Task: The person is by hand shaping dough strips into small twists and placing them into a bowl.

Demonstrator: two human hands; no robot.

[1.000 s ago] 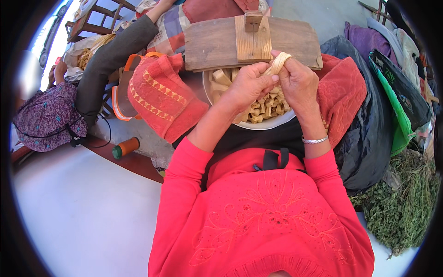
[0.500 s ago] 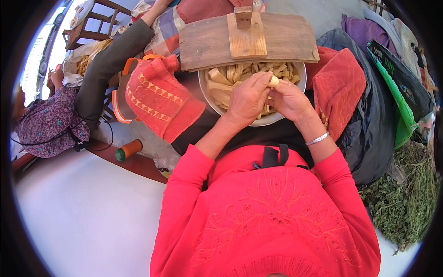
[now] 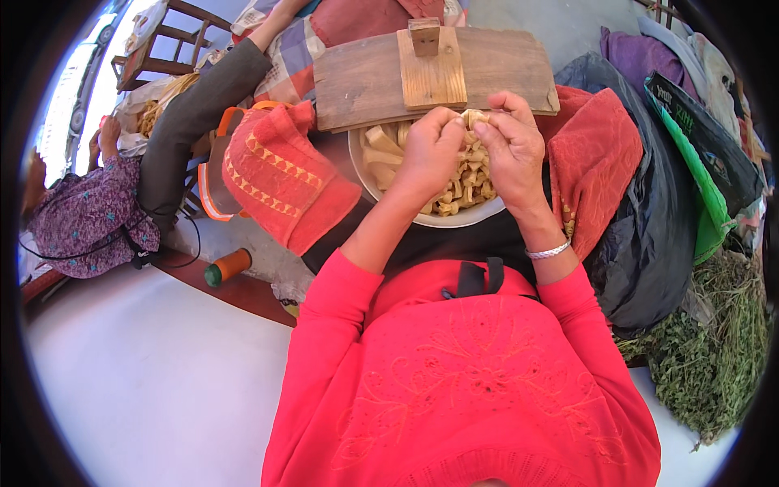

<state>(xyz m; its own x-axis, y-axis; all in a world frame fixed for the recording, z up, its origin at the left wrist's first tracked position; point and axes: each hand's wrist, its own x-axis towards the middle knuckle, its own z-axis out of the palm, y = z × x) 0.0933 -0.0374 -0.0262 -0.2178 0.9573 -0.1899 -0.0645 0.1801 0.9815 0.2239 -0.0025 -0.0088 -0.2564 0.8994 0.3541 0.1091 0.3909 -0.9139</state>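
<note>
Over a white basin (image 3: 461, 220) my two hands meet, holding one pale yellow folded strip (image 3: 474, 118) between them. My left hand (image 3: 432, 150) pinches its left end with thumb and forefinger. On the other end my right hand (image 3: 516, 150), with a silvery bracelet at the wrist, is closed as well. Many knotted or folded pale strips (image 3: 466, 180) lie in the basin, with longer flat ones (image 3: 381, 154) at its left. A wooden board (image 3: 357, 81) with a short upright block (image 3: 424, 37) covers the basin's far part.
Red cloths (image 3: 276, 174) (image 3: 596, 146) flank the basin. Black plastic bags (image 3: 641, 235) and a heap of dried green plants (image 3: 714, 357) lie at right. An orange thread spool (image 3: 234, 263) lies at left. A person's dark sleeve (image 3: 191, 122) and another person in purple (image 3: 93, 215) are at left.
My hands have risen slightly and spread a little apart, the strip now stretched between my fingertips. More of the basin's knotted strips show, and the basin and board have shifted slightly.
</note>
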